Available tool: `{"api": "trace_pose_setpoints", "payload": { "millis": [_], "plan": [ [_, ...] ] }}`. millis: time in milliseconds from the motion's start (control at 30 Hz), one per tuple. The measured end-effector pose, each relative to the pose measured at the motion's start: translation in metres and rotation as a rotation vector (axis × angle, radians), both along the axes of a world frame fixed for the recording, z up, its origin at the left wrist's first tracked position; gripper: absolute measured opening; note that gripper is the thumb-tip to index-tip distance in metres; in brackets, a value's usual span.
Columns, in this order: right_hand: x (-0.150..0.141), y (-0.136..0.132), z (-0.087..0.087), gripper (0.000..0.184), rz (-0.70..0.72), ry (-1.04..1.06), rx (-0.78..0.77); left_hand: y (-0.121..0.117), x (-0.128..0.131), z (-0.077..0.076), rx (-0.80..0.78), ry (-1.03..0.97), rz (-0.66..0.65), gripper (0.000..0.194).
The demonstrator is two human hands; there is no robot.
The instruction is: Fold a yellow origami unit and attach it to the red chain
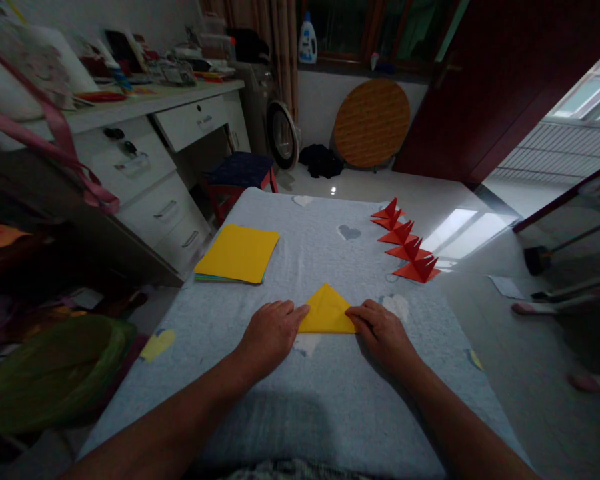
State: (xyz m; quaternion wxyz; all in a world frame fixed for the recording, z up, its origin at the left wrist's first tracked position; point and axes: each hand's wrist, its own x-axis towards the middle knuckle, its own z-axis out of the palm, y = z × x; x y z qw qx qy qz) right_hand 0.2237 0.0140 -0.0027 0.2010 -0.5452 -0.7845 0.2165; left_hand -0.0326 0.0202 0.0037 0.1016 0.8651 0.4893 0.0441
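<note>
A yellow sheet of paper folded into a triangle [327, 312] lies on the cloth-covered table in front of me, its point facing away. My left hand [275, 328] grips its left corner, thumb on top and fingers curled. At the right corner my right hand [381, 331] pinches the paper the same way. Farther left rests a stack of square coloured paper [240, 253], yellow on top with green and blue edges below. Several red folded paper pieces [414, 250] with upright points stand in a row along the table's right side.
The table wears a pale blue cloth [310, 247] with heart shapes. A dark stool [243, 171] is behind its far left corner, near a white desk [165, 207]. At left sits a green-lined bin [55, 373]. Another person's feet [533, 308] show at right.
</note>
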Motion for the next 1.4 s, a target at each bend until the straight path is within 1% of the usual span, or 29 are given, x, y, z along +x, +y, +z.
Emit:
{"api": "trace_pose_setpoints", "payload": {
  "millis": [100, 300, 467, 700, 967, 1400],
  "plan": [
    [-0.0002, 0.0004, -0.0004, 0.028, 0.000, 0.000, -0.002, -0.0018, -0.0003, 0.0006, 0.001, 0.017, -0.009, 0.035],
    [0.0005, -0.0005, -0.0026, 0.029, -0.004, 0.002, 0.018, -0.0025, 0.0012, 0.0019, -0.025, 0.038, 0.015, 0.037],
    [0.0016, -0.0013, -0.0029, 0.030, 0.015, 0.001, 0.031, -0.0017, 0.0005, -0.0009, -0.017, 0.015, 0.039, 0.039],
    [0.0008, -0.0015, -0.0026, 0.030, 0.000, 0.005, 0.036, -0.0005, 0.0019, -0.0030, -0.012, 0.017, 0.064, 0.038],
    [0.0003, -0.0022, -0.0016, 0.030, -0.002, 0.017, 0.027, -0.0002, 0.0025, -0.0010, -0.025, 0.001, 0.066, 0.038],
    [0.0014, -0.0015, -0.0033, 0.030, 0.002, 0.018, 0.025, -0.0012, 0.0058, 0.0011, -0.033, 0.036, 0.076, 0.037]
  ]
}}
